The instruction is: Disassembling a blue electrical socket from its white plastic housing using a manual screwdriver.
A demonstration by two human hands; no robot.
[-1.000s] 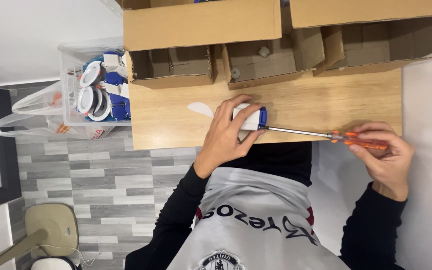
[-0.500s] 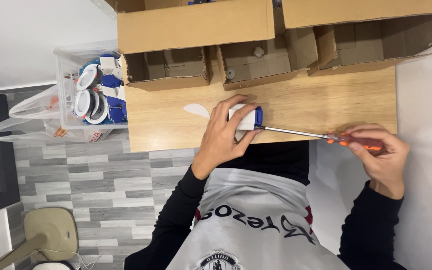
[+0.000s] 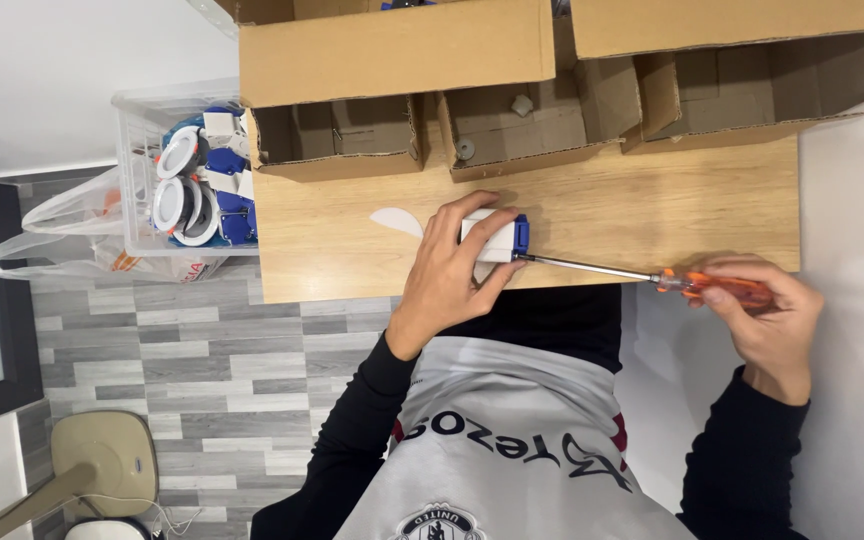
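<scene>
1. Head view shows me my left hand point(image 3: 452, 270) wrapped over a small white block with a blue end point(image 3: 497, 237), fingers curled on top and thumb under it, pinning it to the wooden table point(image 3: 652, 210) near the front edge.
2. I see my right hand point(image 3: 767, 315) closed around the orange handle of a screwdriver point(image 3: 642, 275), off the table's right front corner.
3. I can follow the metal shaft running level to the left; its tip meets the blue end of the block.
4. I note a flat white piece point(image 3: 397, 220) lying on the table just left of my left hand.
5. I see three open cardboard boxes point(image 3: 542, 120) along the far edge, and a clear bin point(image 3: 137, 170) of white and blue fittings beside the table's left end.
</scene>
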